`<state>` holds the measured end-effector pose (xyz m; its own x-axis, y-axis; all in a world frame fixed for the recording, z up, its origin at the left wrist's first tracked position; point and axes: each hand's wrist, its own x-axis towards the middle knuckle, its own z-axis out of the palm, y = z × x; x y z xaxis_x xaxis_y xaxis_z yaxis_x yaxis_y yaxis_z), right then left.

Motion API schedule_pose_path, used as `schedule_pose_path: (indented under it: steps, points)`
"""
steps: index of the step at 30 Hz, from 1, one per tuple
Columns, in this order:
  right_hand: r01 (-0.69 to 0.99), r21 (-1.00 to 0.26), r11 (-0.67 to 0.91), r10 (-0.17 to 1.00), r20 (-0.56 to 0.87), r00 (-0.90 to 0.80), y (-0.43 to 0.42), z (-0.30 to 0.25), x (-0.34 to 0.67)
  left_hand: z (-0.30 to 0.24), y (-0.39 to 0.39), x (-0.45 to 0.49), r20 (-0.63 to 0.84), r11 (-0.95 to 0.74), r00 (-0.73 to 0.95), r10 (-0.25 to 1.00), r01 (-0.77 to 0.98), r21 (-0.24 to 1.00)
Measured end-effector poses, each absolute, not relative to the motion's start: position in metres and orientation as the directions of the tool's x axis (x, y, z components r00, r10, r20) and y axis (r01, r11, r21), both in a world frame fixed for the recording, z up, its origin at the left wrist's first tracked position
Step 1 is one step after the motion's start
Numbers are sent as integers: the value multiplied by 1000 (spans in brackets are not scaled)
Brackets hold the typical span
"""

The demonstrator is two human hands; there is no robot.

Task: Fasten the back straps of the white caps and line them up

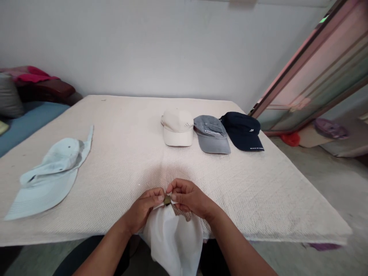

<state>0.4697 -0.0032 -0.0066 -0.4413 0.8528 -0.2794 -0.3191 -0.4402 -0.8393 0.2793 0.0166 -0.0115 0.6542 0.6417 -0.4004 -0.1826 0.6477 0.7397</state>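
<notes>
Closest to me, over the near edge of the table, a white cap hangs limp from both hands. Left hand and right hand are pinched tight, fingertips meeting on a small dull buckle at its strap. I judge it light, soft and floppy; the strap looks the surest grip. Farther off sit a cream cap, grey cap, navy cap and, at left, a pale blue hat.

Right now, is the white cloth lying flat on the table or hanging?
Hanging. The left hand and right hand pinch the white cloth at the table edge; the rest droops below.
</notes>
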Motion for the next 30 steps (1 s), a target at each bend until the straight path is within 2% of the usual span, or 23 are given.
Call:
schedule_pose_path:
  steps: [19,25,30]
  points:
    - [-369,-851,-373,909,-255,-330,-3,-3,471,-5,14,281,-407,626,620,671,-181,758]
    - [-234,-863,-448,842,-320,-435,-6,-4,471,-5,13,281,-413,622,616,671,-165,765]
    - [-153,-878,-453,823,-346,-450,-7,-6,471,-5,12,282,-403,633,641,654,-171,755]
